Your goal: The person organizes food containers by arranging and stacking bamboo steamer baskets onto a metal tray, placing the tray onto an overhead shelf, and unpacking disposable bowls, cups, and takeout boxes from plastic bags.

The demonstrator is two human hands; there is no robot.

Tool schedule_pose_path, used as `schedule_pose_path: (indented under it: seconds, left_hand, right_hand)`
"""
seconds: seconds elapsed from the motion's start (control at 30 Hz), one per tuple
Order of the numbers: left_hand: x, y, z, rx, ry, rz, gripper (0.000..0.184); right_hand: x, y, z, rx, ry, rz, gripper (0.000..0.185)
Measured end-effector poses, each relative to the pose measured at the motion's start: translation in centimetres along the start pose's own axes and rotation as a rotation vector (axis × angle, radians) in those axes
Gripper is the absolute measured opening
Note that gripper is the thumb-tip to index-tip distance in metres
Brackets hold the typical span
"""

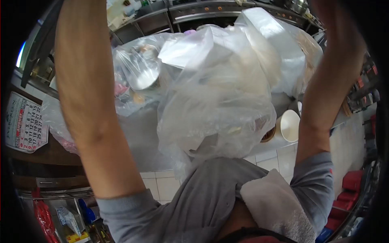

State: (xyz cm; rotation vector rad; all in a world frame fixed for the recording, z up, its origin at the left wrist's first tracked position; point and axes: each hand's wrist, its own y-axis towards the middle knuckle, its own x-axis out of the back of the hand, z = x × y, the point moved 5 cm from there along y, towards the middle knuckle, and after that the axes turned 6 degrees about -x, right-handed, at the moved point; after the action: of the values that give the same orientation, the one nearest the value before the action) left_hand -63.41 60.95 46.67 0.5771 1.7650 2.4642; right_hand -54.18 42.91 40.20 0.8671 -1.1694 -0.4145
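Both of my bare forearms reach up past the top edge of the head view, so neither my left hand nor my right hand shows. Between the arms, a large clear plastic bag (219, 103) hangs crumpled over the front of a metal counter (139, 139), close to my body. Whether either hand holds it cannot be seen. Behind it to the right, nearer my right arm, lies another translucent plastic bag (269, 48). Near my left arm, clear plastic (139, 60) covers several items, among them a pale round one.
A white cup or bowl (290, 125) lies tilted on the counter by my right elbow. Cooking equipment (206, 13) lines the back. A calendar (26, 123) is at the left. A towel (277, 198) hangs over my right shoulder. Red bins (349, 190) stand at the lower right.
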Motion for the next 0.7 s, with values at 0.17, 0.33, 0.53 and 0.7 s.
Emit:
schedule_pose_path:
  seconds: [0.17,0.33,0.53,0.7]
  left_hand:
    - [-0.9,-15.0,-12.1,-0.08,-1.157,0.978,0.056]
    - [-9.7,-33.2,-17.7,0.501,-1.063,1.217,0.036]
    - [-12.6,-33.8,-4.5,0.208,0.257,0.714,0.046]
    - [-10.5,-21.9,-2.5,0.488,0.249,0.611,0.037]
  right_hand:
    - [-15.4,-17.6,4.3,-0.398,0.819,0.729,0.024]
    - [-20.7,-28.7,-2.7,-0.61,-0.275,0.641,0.028]
    - [-17.1,-18.9,-5.4,-0.886,-0.554,0.475,0.028]
    - [-26.7,-15.6,-4.8,-0.629,-0.108,0.762,0.018]
